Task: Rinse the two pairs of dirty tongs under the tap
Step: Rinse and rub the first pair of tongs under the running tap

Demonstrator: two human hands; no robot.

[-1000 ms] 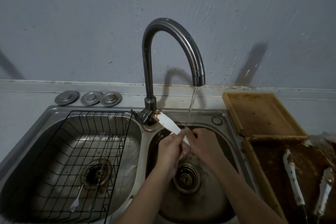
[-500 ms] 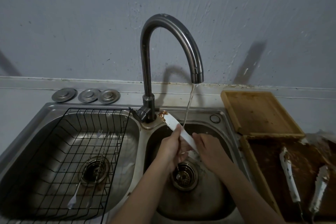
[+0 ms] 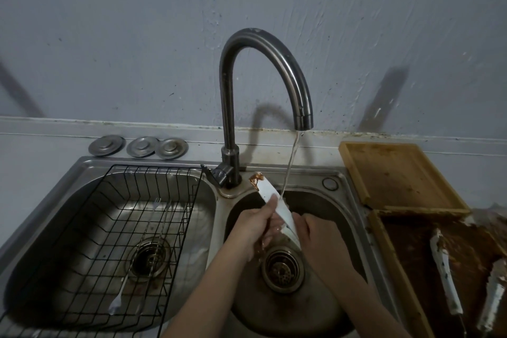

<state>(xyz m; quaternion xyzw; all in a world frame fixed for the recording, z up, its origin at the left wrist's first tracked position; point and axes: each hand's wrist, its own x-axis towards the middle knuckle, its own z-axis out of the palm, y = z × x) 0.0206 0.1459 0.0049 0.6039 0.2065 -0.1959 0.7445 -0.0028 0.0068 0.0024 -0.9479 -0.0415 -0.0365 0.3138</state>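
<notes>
My left hand (image 3: 253, 223) was curled round the middle of the white tongs (image 3: 275, 204), thumb laid along the flat blade, while my right hand (image 3: 315, 230) gripped their near end low in the right-hand sink basin (image 3: 340, 228). Both forearms came in from the near edge and met over the drain (image 3: 282, 271). I held the tongs tilted, the far tip pointing up and left toward the base of the tap (image 3: 233, 118), and the stream of water (image 3: 289, 167) fell onto the blade just beside my left fingertips.

I judged the job barely half begun — the far tip of this pair carried a brown crust above the water line, so it was not yet clean. The second pair of tongs (image 3: 447, 277), white and smeared, lay untouched on the dirty wooden tray (image 3: 384, 239) to the right, well apart from the sink, with another soiled utensil (image 3: 493, 296) beside it that I could not identify. An empty wooden tray (image 3: 354, 162) sat farther back. In the left basin a black wire rack (image 3: 115, 228) held thin metal forks (image 3: 156, 217) — already washed, I supposed.
</notes>
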